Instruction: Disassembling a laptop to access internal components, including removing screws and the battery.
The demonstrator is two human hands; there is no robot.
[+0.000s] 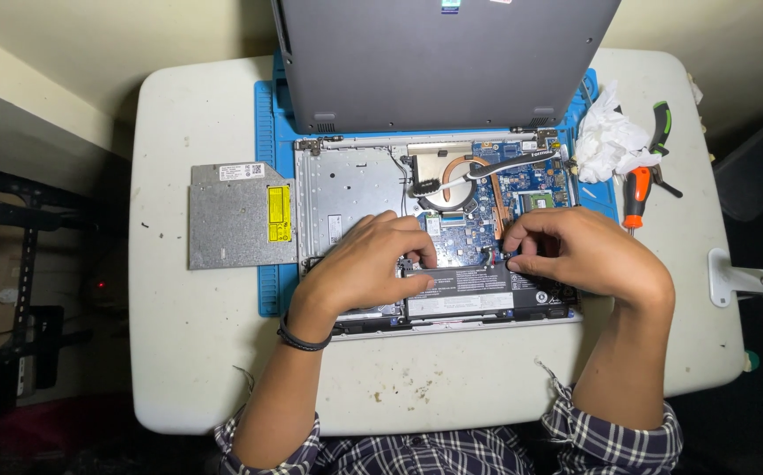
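Both hands work inside an opened grey laptop base (346,189) on a white bench (179,352).

From the left: a flat grey metal optical drive with a yellow label (240,215) lies half on the blue work mat (269,290). The left hand (368,264) presses curled fingers beside the black rectangular battery (469,290); the right hand (575,251) pinches a small connector at the battery's upper edge. A white-handled brush (487,171) rests on the blue circuit board (522,189); crumpled white tissue (606,141) and an orange-handled screwdriver (635,198) lie right.
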